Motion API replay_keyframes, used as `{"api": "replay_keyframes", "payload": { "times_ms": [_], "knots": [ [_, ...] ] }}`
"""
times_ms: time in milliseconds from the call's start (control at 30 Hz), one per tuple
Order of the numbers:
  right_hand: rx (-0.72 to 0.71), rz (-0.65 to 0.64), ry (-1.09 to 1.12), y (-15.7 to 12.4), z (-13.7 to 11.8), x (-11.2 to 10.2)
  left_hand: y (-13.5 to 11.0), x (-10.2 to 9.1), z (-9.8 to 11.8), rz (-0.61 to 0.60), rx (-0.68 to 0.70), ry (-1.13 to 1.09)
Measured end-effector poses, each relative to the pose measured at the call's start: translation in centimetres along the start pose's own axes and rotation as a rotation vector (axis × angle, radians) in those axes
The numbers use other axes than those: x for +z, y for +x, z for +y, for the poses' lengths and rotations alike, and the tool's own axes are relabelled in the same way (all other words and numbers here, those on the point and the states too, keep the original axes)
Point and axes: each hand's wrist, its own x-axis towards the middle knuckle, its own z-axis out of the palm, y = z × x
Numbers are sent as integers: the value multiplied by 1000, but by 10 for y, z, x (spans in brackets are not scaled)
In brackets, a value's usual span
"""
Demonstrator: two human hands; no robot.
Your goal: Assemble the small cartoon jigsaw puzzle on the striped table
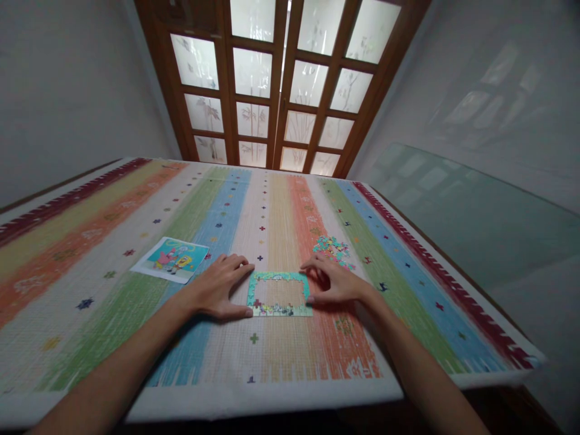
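A rectangular jigsaw puzzle border (pixel 251 294), mostly turquoise with a darker, multicoloured bottom row, lies flat on the table; the striped cloth shows through its middle. At its left side rests my left hand (pixel 223 287), thumb and fingers apart, the tips by the frame's left corners. My right hand (pixel 334 281) curves around the right side, thumb near the lower right edge and index finger near the upper right corner. Nothing shows between the fingers of either hand. Just beyond the right hand is a pile of loose puzzle pieces (pixel 333 248).
A printed picture sheet (pixel 172 260) with cartoon figures lies left of my left hand. The striped tablecloth (pixel 281 344) covers the table up to its near edge. Wood-framed glass doors (pixel 276 109) stand behind the table, and a pale glass panel (pixel 475 199) leans at the right wall.
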Motion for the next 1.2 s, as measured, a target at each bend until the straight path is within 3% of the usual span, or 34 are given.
{"api": "replay_keyframes", "payload": {
  "times_ms": [167, 567, 933, 1200],
  "knots": [
    [35, -83, -62, -3, -6, -1, 0, -1, 1, -32, 6, 16],
    [78, -118, -132, -6, -17, -1, -1, -2, 1, -16, 27, 13],
    [65, -98, -130, -6, -20, 1, -2, -3, 5, -66, 34, 56],
    [68, -77, -112, -7, -18, 3, -4, 2, 3, -34, 63, 39]
  ]
}}
